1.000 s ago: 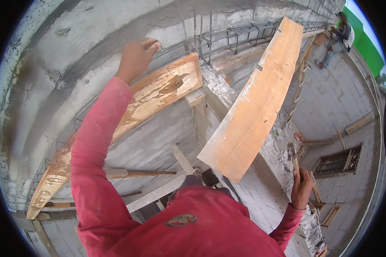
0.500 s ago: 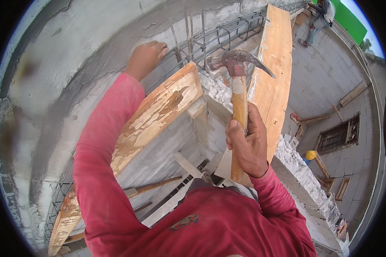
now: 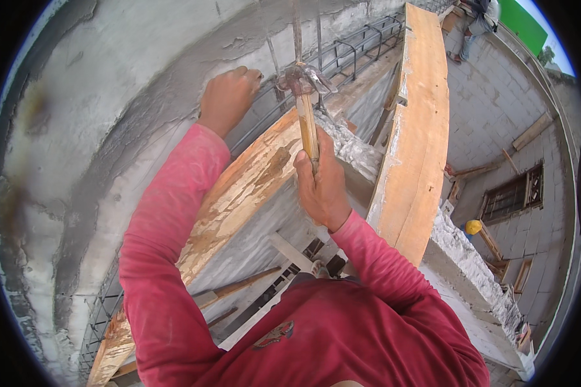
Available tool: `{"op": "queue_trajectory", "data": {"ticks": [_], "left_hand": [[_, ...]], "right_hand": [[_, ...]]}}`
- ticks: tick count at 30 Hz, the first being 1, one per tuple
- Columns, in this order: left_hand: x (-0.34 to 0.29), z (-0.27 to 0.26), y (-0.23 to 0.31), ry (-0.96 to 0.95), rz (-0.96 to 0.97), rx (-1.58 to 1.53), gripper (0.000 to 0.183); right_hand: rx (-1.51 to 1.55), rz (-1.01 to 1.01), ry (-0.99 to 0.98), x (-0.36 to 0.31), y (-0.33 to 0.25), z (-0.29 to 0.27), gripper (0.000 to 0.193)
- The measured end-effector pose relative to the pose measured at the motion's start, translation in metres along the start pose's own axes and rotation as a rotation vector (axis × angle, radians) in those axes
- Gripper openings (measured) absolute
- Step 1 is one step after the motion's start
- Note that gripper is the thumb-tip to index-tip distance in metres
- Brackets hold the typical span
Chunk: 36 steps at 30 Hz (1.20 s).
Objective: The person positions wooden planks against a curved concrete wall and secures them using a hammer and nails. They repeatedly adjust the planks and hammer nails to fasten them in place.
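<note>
My right hand point(image 3: 323, 184) is wrapped round the wooden handle of a claw hammer point(image 3: 307, 122). The hammer's dark, worn head is up beside the upright steel bars point(image 3: 297, 32); whether it touches them I cannot tell. My left hand point(image 3: 228, 98) is closed, its fingers curled by the grey plastered wall and the rebar cage point(image 3: 358, 58). What those fingers hold, if anything, is hidden. Below both hands slants a wooden board point(image 3: 245, 184) with peeling, cement-stained faces.
A second, cleaner plank point(image 3: 419, 129) rises to the right, over a rough concrete beam edge point(image 3: 465, 258). Farther down are a block wall point(image 3: 484, 97) and a barred window opening point(image 3: 513, 197). A person point(image 3: 478, 26) sits at top right; a yellow helmet point(image 3: 473, 227) shows below.
My right hand has carried the hammer left and up to the bars beside my left hand, and its head has turned. The left hand stays closed and shifts slightly right in view.
</note>
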<state>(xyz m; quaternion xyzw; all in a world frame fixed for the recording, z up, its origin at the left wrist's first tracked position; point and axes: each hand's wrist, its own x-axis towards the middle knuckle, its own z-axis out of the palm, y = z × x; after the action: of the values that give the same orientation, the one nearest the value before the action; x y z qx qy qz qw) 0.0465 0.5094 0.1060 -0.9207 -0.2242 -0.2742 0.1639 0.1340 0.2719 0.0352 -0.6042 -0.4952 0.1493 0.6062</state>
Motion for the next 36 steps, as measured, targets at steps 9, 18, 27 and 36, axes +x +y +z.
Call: {"op": "queue_trajectory", "data": {"ticks": [9, 18, 27, 36], "left_hand": [[0.005, -0.016, 0.004, -0.073, -0.070, 0.072, 0.015], [0.005, -0.010, 0.000, -0.012, -0.066, 0.032, 0.018], [0.005, -0.005, -0.002, -0.016, -0.077, 0.049, 0.017], [0.005, -0.002, -0.003, 0.031, -0.066, 0.012, 0.016]], "right_hand": [[-0.173, -0.175, 0.039, 0.022, 0.017, 0.010, 0.057], [-0.226, -0.267, 0.118, 0.029, 0.021, 0.016, 0.056], [-0.181, -0.193, 0.040, 0.033, 0.017, 0.007, 0.057], [-0.178, -0.105, -0.013, 0.032, 0.011, 0.003, 0.057]]}}
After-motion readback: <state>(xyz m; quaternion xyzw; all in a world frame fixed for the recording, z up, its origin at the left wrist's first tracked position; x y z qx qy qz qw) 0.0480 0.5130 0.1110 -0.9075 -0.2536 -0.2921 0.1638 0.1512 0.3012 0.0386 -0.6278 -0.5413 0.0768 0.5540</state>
